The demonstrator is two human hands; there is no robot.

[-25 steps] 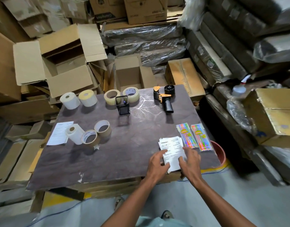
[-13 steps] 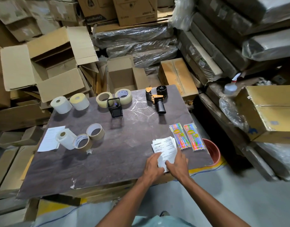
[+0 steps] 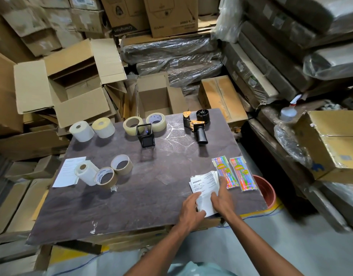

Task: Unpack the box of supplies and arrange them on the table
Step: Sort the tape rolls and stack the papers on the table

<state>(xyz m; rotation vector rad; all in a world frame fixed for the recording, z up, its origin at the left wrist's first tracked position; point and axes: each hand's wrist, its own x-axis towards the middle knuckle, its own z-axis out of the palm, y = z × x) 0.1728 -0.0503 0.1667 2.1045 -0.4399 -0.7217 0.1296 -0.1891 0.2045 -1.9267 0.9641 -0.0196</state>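
Note:
A stack of white printed papers (image 3: 203,185) lies near the front right of the dark table (image 3: 143,196). My left hand (image 3: 190,209) rests on the stack's left edge with fingers straight. My right hand (image 3: 222,198) presses on its right side, fingers flat. Two packs of coloured pens (image 3: 234,173) lie just right of the papers. Tape rolls (image 3: 121,164), white label rolls (image 3: 92,129), a black mesh pen holder (image 3: 145,135) and a tape dispenser (image 3: 195,124) stand further back. An open cardboard box (image 3: 155,96) sits behind the table.
Open and stacked cartons (image 3: 72,80) crowd the left and back. Plastic-wrapped bundles (image 3: 171,56) pile up behind and to the right. A terracotta pot (image 3: 266,191) sits at the table's right edge. A loose sheet (image 3: 67,172) lies at the table's left edge.
Both hands have slid closer together on the paper stack, squaring it. The camera has shifted slightly; the other supplies have not moved.

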